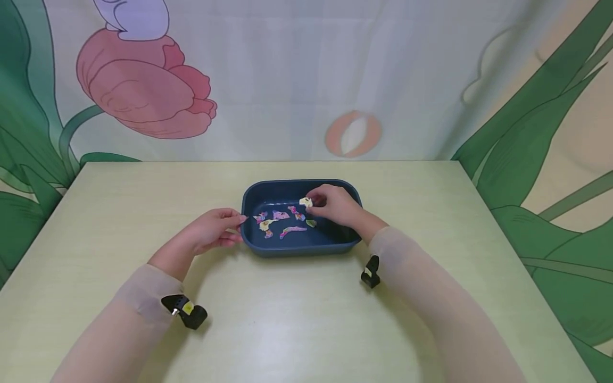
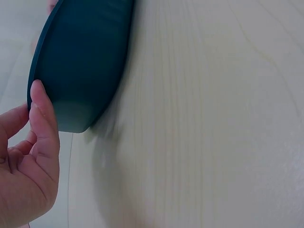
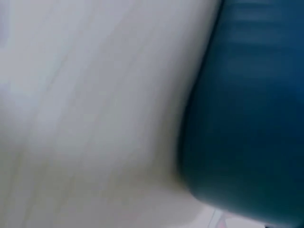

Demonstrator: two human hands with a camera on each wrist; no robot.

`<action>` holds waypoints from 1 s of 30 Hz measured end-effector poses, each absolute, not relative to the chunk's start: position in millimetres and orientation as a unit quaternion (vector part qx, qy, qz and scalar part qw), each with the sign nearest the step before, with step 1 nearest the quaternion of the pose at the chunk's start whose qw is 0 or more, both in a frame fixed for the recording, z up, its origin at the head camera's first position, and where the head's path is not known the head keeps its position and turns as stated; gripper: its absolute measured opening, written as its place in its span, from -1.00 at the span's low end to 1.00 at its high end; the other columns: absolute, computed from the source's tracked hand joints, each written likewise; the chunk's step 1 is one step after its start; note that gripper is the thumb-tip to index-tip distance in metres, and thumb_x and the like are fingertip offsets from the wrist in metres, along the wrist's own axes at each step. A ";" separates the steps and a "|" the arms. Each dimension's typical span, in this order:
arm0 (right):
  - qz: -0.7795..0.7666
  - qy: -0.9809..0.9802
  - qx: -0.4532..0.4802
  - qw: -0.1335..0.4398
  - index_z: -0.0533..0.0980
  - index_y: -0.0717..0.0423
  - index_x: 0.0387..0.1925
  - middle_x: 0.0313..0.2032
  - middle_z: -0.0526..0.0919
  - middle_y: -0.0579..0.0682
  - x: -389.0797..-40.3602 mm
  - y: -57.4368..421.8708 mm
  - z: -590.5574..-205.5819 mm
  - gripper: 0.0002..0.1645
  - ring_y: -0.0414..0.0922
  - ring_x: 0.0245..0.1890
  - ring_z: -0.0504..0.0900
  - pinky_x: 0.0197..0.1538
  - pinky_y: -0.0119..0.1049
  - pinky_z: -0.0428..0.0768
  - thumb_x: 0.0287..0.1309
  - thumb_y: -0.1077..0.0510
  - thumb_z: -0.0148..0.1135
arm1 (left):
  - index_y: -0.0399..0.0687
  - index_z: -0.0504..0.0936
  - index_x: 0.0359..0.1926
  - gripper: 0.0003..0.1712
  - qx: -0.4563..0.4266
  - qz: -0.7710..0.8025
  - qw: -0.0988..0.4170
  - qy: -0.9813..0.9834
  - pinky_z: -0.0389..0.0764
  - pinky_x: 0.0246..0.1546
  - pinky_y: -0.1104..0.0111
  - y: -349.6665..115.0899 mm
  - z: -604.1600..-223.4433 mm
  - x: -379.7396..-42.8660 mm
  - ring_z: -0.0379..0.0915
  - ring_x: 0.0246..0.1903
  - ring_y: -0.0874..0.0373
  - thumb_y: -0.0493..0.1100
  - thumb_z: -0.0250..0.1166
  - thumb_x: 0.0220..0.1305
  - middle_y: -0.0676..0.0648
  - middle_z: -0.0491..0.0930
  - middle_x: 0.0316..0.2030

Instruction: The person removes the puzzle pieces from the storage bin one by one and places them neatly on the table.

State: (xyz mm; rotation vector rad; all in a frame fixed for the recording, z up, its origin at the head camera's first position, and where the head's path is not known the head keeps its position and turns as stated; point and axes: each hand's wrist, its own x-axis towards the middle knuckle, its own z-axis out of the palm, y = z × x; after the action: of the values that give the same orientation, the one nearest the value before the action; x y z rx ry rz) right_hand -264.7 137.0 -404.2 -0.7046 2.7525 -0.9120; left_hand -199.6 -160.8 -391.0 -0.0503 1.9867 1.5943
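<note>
A dark blue tray [image 1: 300, 249] with rounded corners stands on the table, several small colourful cut-out pieces lying on its floor. My left hand [image 1: 216, 229] pinches the tray's left end at the rim; in the left wrist view, a finger of the left hand [image 2: 35, 156] lies along the outer wall. Over the tray's right half, my right hand [image 1: 337, 205] holds a small cream cut-out piece [image 1: 305, 202] between thumb and fingers. Below it lie a purple piece [image 1: 281, 215], a long pink strip [image 1: 292, 230] and a green piece [image 1: 311, 223]. The right wrist view shows the tray's outer wall [image 3: 247, 118] without the hand.
The pale wooden table [image 1: 297, 319] reaches back to a white curtain [image 1: 278, 80] printed with a pink flower. Green leaf prints flank both sides. A small black camera sits on each wrist, over a sheer sleeve.
</note>
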 end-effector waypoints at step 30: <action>-0.297 0.927 -0.229 0.005 0.63 0.20 -0.19 -0.51 0.37 -0.02 -248.2 195.9 -386.5 -0.62 -0.07 -0.44 0.35 -0.36 -0.26 0.30 -0.06 0.09 0.45 | -0.34 0.35 -0.01 -0.59 -0.039 0.595 0.291 0.748 0.54 -0.37 0.45 -159.9 -390.9 -199.9 0.56 -0.37 0.13 -0.05 0.08 0.38 -0.07 0.48 -0.36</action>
State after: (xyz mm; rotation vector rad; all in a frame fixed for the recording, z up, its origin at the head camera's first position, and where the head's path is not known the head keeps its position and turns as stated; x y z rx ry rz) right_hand -248.2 195.9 -386.5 -0.7183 2.9014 -0.9313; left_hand -199.9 -159.9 -390.9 -0.1036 1.9944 1.5869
